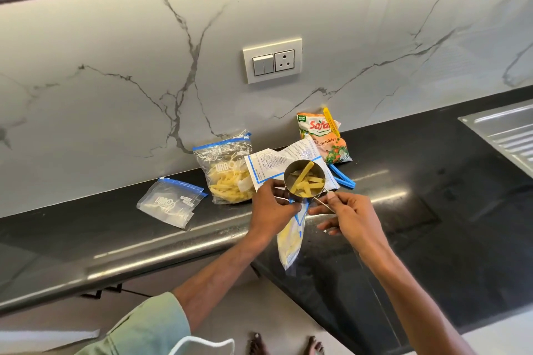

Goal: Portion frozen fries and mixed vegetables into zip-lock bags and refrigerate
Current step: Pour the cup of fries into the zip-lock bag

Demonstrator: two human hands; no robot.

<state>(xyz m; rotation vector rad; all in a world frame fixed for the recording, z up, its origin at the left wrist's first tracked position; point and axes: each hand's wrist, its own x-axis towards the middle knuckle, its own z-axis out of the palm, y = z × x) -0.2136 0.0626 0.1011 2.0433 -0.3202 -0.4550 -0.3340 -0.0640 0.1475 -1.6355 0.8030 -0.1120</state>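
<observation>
Over the counter (403, 210) edge, my left hand (271, 207) pinches the bag (290, 242) by its mouth, and the bag hangs lengthwise toward me. My right hand (349, 216) grips the handle of the cup (317, 171) of fries (305, 174), just above that mouth. I judge a downward tip comes next.

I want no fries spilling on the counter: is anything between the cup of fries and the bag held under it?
Nothing visible does. The steel cup, held by the right hand, sits directly over the mouth of the zip-lock bag, which the left hand grips. The cup and the left hand hide most of that mouth.
</observation>
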